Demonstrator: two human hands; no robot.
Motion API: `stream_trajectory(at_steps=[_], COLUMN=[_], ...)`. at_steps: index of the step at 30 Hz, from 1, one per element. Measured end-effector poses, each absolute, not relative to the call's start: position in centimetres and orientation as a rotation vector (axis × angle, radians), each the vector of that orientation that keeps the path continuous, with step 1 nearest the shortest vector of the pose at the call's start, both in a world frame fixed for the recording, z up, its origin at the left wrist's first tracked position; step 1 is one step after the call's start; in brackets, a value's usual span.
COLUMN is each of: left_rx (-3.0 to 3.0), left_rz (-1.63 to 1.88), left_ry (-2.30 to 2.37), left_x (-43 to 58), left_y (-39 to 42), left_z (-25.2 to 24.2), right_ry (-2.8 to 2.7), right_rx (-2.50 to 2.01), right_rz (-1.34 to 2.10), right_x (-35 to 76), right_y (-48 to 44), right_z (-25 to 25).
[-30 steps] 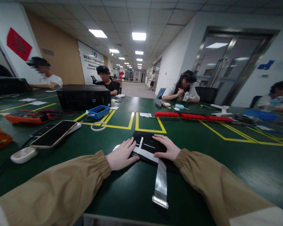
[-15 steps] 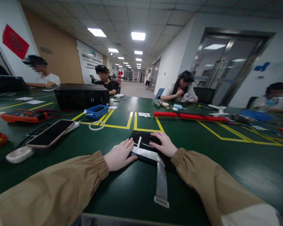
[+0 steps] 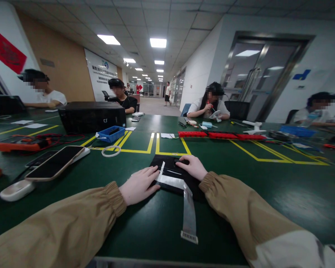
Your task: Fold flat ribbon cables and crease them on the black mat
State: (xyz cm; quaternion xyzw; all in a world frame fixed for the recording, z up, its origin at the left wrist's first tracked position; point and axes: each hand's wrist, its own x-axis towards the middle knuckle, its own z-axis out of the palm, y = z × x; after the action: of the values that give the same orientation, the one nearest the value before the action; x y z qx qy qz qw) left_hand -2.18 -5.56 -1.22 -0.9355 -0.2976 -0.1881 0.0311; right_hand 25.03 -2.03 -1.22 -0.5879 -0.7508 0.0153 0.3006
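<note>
A flat black piece (image 3: 170, 162) lies on the green table, with a silver ribbon cable (image 3: 190, 212) running off it toward the near edge and ending in a connector. My left hand (image 3: 141, 184) rests on the left side of the black piece, fingers stretched out and lying flat. At its upper right is my right hand (image 3: 194, 167), its thumb and fingertips bent together on the black surface. Whatever may be between those fingertips is too small to make out.
Left on the table (image 3: 145, 223) are a phone (image 3: 56, 162), a white rounded object (image 3: 16, 190), an orange meter (image 3: 19, 143), a white ring (image 3: 111, 151), a blue tray (image 3: 111, 134) and a black box (image 3: 92, 117). Red strips (image 3: 222, 135) lie beyond. Several people sit across.
My right fingers have drawn closer together on the black piece. My left hand stays flat at its left side. The whole view has shifted slightly.
</note>
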Motion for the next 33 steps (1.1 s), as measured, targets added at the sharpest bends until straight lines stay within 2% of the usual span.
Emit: stream_trajectory(at_steps=[8, 20, 24, 30, 33], left_rx=[-2.908, -3.07, -3.099, -3.235, -3.251], left_rz=[-0.74, -0.524, -0.504, -0.606, -0.669], left_ry=[-0.77, -0.602, -0.558, -0.481, -0.505], left_x=[-2.0, -2.0, -2.0, -1.9, -1.9], left_y=[-5.7, -6.3, -6.2, -6.2, -6.2], left_z=[-0.2, 0.5, 0.4, 0.4, 0.4], right_ry=[-1.795, -1.143, -0.886, -0.449, -0.256], right_rx=[-1.535, -1.914, -2.031, -2.192, -2.157], right_rz=[-0.126, -0.418, -0.437, -0.281, -0.347], right_x=[28.1, 40.8, 44.8, 50.9, 54.2], right_y=[-2.2, -2.3, -4.0, -5.8, -6.1], right_z=[-0.6, 0.5, 0.9, -0.3, -1.5])
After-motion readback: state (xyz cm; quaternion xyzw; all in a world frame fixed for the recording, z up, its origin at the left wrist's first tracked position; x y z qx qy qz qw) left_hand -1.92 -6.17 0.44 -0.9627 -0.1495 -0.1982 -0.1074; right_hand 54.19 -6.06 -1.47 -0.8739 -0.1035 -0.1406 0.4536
